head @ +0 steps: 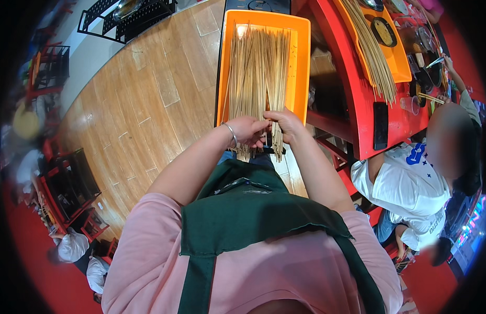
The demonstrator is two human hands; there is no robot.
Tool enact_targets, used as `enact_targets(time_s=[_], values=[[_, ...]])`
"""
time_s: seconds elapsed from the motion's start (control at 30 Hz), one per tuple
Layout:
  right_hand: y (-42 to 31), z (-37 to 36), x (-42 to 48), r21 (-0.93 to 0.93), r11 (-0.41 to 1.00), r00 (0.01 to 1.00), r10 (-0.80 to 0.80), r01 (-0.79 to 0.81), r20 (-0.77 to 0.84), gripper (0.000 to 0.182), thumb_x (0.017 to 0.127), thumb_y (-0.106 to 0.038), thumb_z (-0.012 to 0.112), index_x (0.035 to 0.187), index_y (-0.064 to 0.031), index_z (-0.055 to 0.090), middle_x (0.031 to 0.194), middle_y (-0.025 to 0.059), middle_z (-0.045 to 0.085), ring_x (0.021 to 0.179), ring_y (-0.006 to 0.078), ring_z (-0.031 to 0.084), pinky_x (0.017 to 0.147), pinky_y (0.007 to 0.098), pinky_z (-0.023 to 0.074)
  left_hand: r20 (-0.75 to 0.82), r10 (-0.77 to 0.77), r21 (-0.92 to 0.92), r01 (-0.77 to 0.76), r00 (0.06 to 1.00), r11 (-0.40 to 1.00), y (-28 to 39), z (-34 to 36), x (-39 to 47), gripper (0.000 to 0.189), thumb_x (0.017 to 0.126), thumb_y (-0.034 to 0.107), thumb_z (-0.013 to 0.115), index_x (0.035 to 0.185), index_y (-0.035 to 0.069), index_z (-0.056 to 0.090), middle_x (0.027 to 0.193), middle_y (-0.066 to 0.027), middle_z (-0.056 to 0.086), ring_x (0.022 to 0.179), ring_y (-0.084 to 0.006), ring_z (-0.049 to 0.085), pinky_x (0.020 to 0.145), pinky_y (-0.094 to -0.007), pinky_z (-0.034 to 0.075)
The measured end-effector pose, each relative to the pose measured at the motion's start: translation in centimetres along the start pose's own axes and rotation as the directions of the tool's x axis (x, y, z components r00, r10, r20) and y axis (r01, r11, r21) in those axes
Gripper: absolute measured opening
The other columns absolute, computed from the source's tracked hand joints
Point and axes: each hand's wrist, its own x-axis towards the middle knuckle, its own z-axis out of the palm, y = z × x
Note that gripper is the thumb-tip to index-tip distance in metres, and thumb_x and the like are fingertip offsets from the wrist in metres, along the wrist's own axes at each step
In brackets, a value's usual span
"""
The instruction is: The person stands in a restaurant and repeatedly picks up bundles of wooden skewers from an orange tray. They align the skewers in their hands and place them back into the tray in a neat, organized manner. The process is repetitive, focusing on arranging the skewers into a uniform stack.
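A large pile of thin bamboo skewers [248,74] lies lengthwise in an orange plastic tray [299,74] in front of me. My right hand [288,125] is closed around a separate bundle of skewers [277,137] at the tray's near right corner, their lower ends sticking out below the fingers. Beside it, my left hand [248,130], with a metal bangle at the wrist, rests over the near ends of the pile. Its thumb reaches toward my right fingertips. Whether the left fingers pinch any skewers is hidden.
To the right stands a red table [362,121] with another orange tray [400,66] of skewers, a black phone [380,125] and a plastic cup [409,105]. A person in a white shirt [404,180] sits there. Black metal racks [127,19] stand at upper left.
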Motion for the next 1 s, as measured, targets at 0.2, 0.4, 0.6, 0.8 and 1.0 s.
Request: enact_targets(time_s=[0.2, 0.4, 0.6, 0.8, 1.0], values=[[0.5, -0.4, 1.2, -0.074, 0.992, 0.995, -0.102, 0.1, -0.018, 0.014, 0.066, -0.002, 0.058, 0.079, -0.0011, 0.053, 0.06, 0.0065, 0.053, 0.05, 0.0156, 0.051, 0.045, 0.0274, 0.0426, -0.261, 0.136, -0.151, -0.179, 0.956, 0.972, 0.0, 0.5, 0.6, 0.017, 0.082, 0.016, 0.054, 0.087, 0.0, 0.047, 0.08, -0.0071, 0.053, 0.067, -0.0194, 0.06, 0.057, -0.0243, 0.05], [-0.4, 0.0, 0.4, -0.005, 0.995, 0.995, 0.096, -0.096, 0.021, 0.012, 0.066, -0.003, 0.058, 0.076, 0.0002, 0.053, 0.057, 0.0073, 0.051, 0.048, 0.0174, 0.05, 0.046, 0.0286, 0.0434, -0.304, 0.143, -0.226, -0.217, 0.942, 0.95, -0.7, 0.2, 1.0, 0.015, 0.081, 0.013, 0.054, 0.085, 0.001, 0.047, 0.076, -0.0057, 0.053, 0.066, -0.0164, 0.058, 0.057, -0.0242, 0.049], [0.6, -1.0, 1.8, 0.02, 0.999, 0.999, -0.034, 0.033, 0.037, 0.014, 0.069, -0.003, 0.058, 0.081, 0.0014, 0.053, 0.058, 0.0088, 0.051, 0.051, 0.0208, 0.055, 0.047, 0.031, 0.0459, -0.228, 0.127, -0.141, -0.162, 0.965, 0.977, -0.5, -0.1, 0.8, 0.013, 0.082, 0.016, 0.053, 0.085, 0.003, 0.049, 0.074, -0.0044, 0.056, 0.065, -0.0132, 0.057, 0.058, -0.0235, 0.047], [-0.7, -0.3, 0.9, -0.015, 0.998, 0.996, 0.063, -0.063, 0.056, 0.023, 0.067, -0.001, 0.057, 0.089, 0.0, 0.05, 0.063, 0.0099, 0.053, 0.051, 0.0213, 0.055, 0.045, 0.033, 0.0468, -0.268, 0.125, -0.2, -0.182, 0.955, 0.963, -0.5, 0.1, 0.8, 0.019, 0.083, 0.022, 0.053, 0.087, 0.003, 0.052, 0.073, -0.0038, 0.056, 0.064, -0.0126, 0.057, 0.056, -0.0227, 0.047], [-0.1, -0.8, 1.1, 0.062, 0.997, 0.997, 0.042, -0.046, 0.06, 0.027, 0.066, 0.001, 0.057, 0.092, 0.0, 0.05, 0.069, 0.0115, 0.054, 0.055, 0.0235, 0.056, 0.047, 0.0352, 0.0481, -0.111, 0.105, -0.018, -0.108, 0.988, 0.994, 0.0, -0.1, 0.3, 0.028, 0.084, 0.03, 0.052, 0.087, 0.002, 0.053, 0.07, -0.004, 0.055, 0.063, -0.0132, 0.059, 0.055, -0.024, 0.047]])
